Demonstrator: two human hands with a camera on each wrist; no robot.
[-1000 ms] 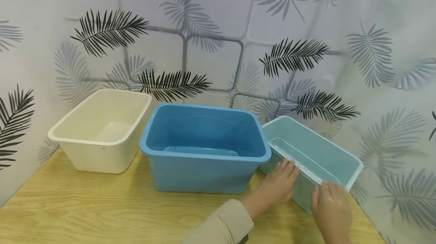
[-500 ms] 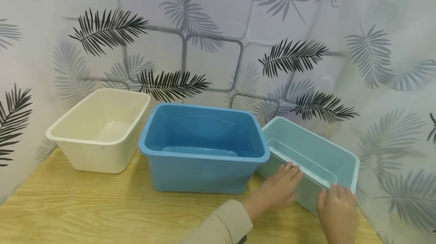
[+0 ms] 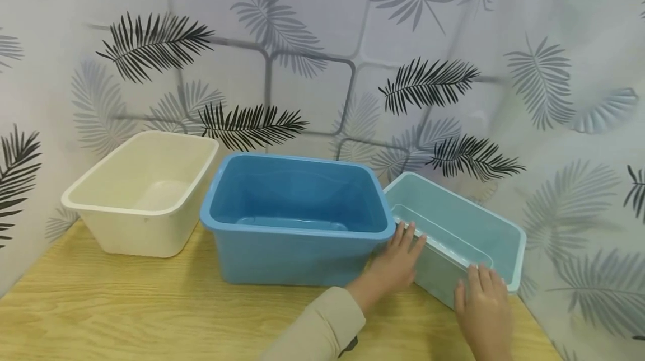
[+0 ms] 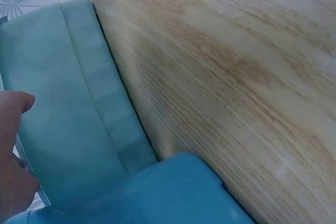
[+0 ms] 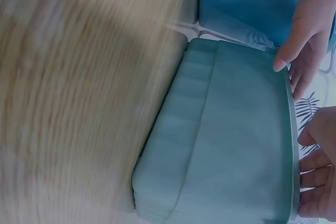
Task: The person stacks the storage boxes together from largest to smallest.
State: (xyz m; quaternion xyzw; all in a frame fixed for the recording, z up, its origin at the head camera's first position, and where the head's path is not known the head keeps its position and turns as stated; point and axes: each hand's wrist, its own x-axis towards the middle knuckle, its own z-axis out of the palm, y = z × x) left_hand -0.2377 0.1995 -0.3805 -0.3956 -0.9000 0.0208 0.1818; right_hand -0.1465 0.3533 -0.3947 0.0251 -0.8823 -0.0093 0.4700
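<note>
A light teal plastic bin (image 3: 443, 271) stands angled at the right of the table, its long near side toward me. My left hand (image 3: 390, 263) rests with spread, fairly straight fingers at this bin's near rim, close to the corner of the blue bin (image 3: 297, 257). Farther right, my right hand (image 3: 484, 308) lays its fingers over the same rim, the thumb apart in front of the outer wall. The right wrist view also shows the left hand (image 5: 307, 40) and right hand (image 5: 320, 166) along the rim. The insides of the teal and blue bins show nothing in them.
At the left stands a cream bin (image 3: 146, 232), close beside the blue one. All three bins are on a wood-grain table (image 3: 151, 310). A leaf-patterned curtain (image 3: 312, 25) hangs behind them and along the right side.
My left hand has slid left along the teal bin's rim toward the blue bin. The right hand shifted right, then back left, and its fingers look straighter. The view has turned slightly.
</note>
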